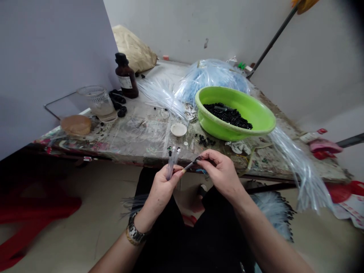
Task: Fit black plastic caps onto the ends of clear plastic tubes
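My left hand (165, 184) is closed around several clear plastic tubes (171, 163), some tipped with black or white ends. One tube (189, 165) points out to the right between thumb and finger. At its far end my right hand (218, 168) pinches a small black fitting (196, 159), which appears to touch the tube; whether it is seated on it I cannot tell. Just beyond my hands, a pile of small black fittings (205, 140) lies on the table. A green basin (236, 131) holds many more black pieces (227, 115).
Behind the basin lies a large bundle of clear tubes (213, 77); another bundle (301, 167) hangs over the right edge. A small white dish (179, 129), a brown bottle (127, 77) and a glass (98, 102) stand on the stained table (133, 131). Tubes with black ends (273, 212) are below.
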The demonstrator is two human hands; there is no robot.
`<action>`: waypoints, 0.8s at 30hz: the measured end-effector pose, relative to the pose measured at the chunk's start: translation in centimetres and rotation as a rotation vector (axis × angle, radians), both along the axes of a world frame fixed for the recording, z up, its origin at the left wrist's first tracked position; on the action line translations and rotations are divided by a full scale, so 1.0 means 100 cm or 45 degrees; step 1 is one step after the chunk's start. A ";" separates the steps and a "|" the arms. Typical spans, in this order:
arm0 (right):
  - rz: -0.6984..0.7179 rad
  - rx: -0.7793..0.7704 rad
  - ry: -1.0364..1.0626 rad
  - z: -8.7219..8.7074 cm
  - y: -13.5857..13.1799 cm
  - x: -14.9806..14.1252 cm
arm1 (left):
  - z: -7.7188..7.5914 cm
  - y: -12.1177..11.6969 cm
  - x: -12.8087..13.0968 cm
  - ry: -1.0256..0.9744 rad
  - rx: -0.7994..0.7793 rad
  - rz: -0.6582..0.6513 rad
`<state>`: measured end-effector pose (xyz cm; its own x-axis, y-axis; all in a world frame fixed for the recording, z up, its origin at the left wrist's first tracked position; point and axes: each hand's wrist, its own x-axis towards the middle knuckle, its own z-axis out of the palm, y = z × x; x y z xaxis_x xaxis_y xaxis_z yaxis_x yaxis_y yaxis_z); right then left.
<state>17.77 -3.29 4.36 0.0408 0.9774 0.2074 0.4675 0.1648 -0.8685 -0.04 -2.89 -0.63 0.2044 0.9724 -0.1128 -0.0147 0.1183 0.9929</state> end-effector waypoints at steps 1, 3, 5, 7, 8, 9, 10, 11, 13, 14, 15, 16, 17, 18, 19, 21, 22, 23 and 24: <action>-0.003 -0.006 -0.001 0.000 -0.001 0.000 | 0.001 0.000 0.000 0.006 0.005 -0.024; -0.005 -0.006 -0.007 0.001 -0.003 0.000 | 0.003 -0.001 0.000 0.002 0.007 -0.074; 0.007 -0.006 -0.011 0.001 -0.005 -0.001 | 0.005 -0.001 0.001 -0.010 0.004 -0.100; 0.017 -0.011 -0.015 0.001 -0.007 -0.002 | 0.007 -0.001 0.001 -0.022 0.001 -0.102; 0.021 -0.015 -0.014 0.001 -0.008 -0.003 | 0.007 -0.001 0.001 -0.028 -0.004 -0.097; 0.020 -0.019 -0.009 0.000 -0.009 -0.003 | 0.008 -0.001 0.002 -0.032 -0.011 -0.095; 0.018 -0.022 -0.003 0.000 -0.009 -0.004 | 0.008 -0.002 0.002 -0.037 -0.023 -0.095; 0.016 -0.025 0.005 -0.001 -0.010 -0.004 | 0.009 -0.002 0.002 -0.041 -0.035 -0.094; 0.015 -0.028 0.020 -0.001 -0.011 -0.004 | 0.009 -0.002 0.003 -0.046 -0.051 -0.090; 0.015 -0.031 0.027 0.000 -0.012 -0.005 | 0.010 -0.002 0.003 -0.049 -0.054 -0.086; 0.016 -0.035 0.035 0.000 -0.012 -0.005 | 0.010 -0.002 0.003 -0.052 -0.054 -0.083; 0.018 -0.041 0.041 0.000 -0.013 -0.005 | 0.010 -0.002 0.004 -0.055 -0.053 -0.081; 0.020 -0.045 0.043 0.001 -0.014 -0.004 | 0.011 -0.003 0.004 -0.055 -0.050 -0.082; 0.022 -0.049 0.041 0.001 -0.014 -0.004 | 0.011 -0.003 0.004 -0.052 -0.045 -0.084; 0.023 -0.051 0.035 0.001 -0.015 -0.004 | 0.011 -0.003 0.004 -0.048 -0.040 -0.091; 0.020 -0.049 0.021 0.000 -0.016 -0.003 | 0.011 -0.003 0.003 -0.043 -0.031 -0.106; 0.018 -0.049 0.011 -0.001 -0.017 -0.003 | 0.010 -0.003 0.002 -0.042 -0.026 -0.108; 0.017 -0.048 0.001 -0.001 -0.018 -0.003 | 0.010 -0.003 0.002 -0.042 -0.022 -0.105; 0.015 -0.044 -0.008 -0.001 -0.019 -0.003 | 0.010 -0.003 0.001 -0.043 -0.020 -0.100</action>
<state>17.50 -5.16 4.24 0.0283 0.9843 0.1741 0.4714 0.1404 -0.8707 0.10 -3.21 0.36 0.2838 0.9514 -0.1194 -0.0384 0.1357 0.9900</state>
